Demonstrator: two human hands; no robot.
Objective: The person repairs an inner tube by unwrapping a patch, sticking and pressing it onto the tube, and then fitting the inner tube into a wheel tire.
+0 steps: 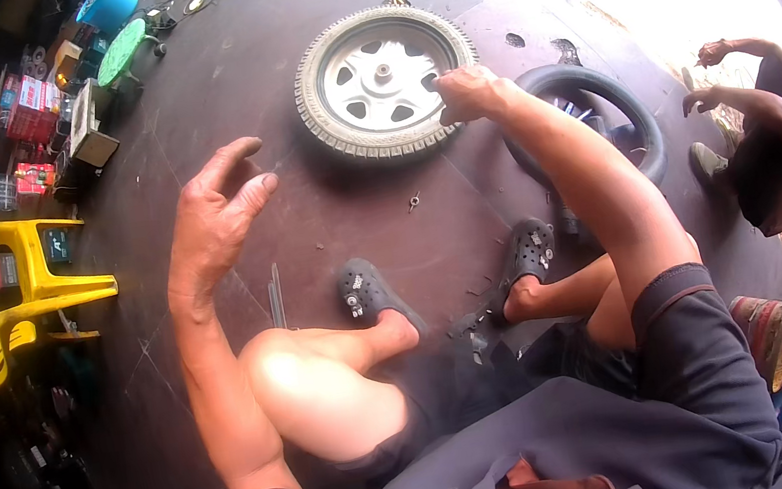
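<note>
A wheel with a knobby tyre point(315, 104) and a pale spoked rim lies flat on the floor in front of me. My right hand point(472, 93) is over its right edge, with the fingers curled in and pointing down. What those fingers hold, if anything, is hidden, and I cannot tell whether they touch the tyre. Left of the wheel, my left hand point(219, 209) hangs in the air, thumb and fingers apart and nothing between them. A small metal part point(415, 201) lies on the floor between the wheel and my feet.
A dark inner tube point(649, 130) lies right of the wheel, with tools inside its ring. Thin metal bars point(276, 297) lie by my right-angled left leg. A yellow plastic chair point(24, 289) and a green stool point(123, 52) stand left. Another person point(778, 126) sits at the right.
</note>
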